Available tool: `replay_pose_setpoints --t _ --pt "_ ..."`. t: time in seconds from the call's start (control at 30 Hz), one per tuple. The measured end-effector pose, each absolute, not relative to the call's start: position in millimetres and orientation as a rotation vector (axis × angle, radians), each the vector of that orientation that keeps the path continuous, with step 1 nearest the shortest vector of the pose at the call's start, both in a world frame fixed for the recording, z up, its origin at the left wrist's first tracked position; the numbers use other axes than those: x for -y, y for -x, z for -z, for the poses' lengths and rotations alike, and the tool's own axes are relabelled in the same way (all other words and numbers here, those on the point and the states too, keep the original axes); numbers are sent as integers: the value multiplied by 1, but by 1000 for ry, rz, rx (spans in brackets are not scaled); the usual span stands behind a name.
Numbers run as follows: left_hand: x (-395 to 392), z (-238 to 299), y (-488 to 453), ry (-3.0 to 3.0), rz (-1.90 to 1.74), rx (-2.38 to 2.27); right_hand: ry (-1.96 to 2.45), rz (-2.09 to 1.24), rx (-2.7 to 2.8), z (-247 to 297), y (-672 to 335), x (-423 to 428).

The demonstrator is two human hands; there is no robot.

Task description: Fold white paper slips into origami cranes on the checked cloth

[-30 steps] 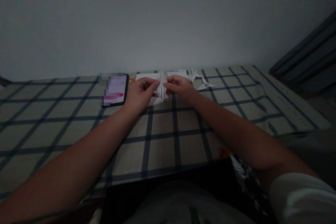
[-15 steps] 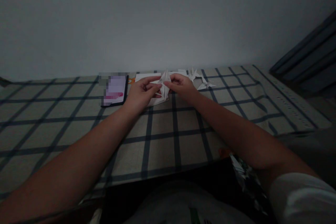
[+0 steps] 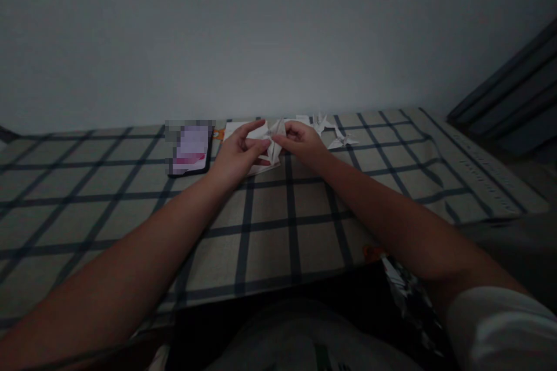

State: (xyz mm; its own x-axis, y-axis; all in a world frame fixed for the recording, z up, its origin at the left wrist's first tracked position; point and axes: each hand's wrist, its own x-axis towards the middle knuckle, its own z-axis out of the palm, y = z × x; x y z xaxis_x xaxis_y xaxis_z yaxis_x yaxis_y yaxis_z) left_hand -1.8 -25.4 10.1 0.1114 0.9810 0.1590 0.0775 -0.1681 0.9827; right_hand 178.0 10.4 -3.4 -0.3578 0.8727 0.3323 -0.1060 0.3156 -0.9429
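A small piece of folded white paper (image 3: 275, 148) is held up between my two hands, above the far part of the table. My left hand (image 3: 239, 149) pinches its left side between thumb and a finger, with the index finger stretched out behind. From the right, my right hand (image 3: 302, 140) grips the paper with its thumb in front and its fingers curled behind. Under and behind my left hand lies flat white paper (image 3: 246, 126), partly covered. Just right of my right hand are folded white paper cranes (image 3: 321, 123).
A phone (image 3: 191, 149) with a lit, blurred screen lies left of my left hand, beside a small orange object (image 3: 218, 134). The checked tablecloth (image 3: 270, 243) covers the table up to the grey wall (image 3: 278, 35). A dark curtain (image 3: 513, 87) hangs at the right.
The folded paper has tilted and its upper point sits lower. My left index finger has lifted away from it. My right hand has hardly moved.
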Motion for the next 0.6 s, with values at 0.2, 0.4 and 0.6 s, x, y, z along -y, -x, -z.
replay_pose_setpoints --t 0.2,0.4,0.6 --pt "25 -10 2 -1484 -1220 -1091 761 -1129 1630 0 -179 -5" --pt "28 -11 -1 -1414 -1232 -1115 788 -1073 1625 -2 -176 -3" --pt "31 -9 -3 -1383 -1133 -1025 842 -1002 1609 1 -176 -8"
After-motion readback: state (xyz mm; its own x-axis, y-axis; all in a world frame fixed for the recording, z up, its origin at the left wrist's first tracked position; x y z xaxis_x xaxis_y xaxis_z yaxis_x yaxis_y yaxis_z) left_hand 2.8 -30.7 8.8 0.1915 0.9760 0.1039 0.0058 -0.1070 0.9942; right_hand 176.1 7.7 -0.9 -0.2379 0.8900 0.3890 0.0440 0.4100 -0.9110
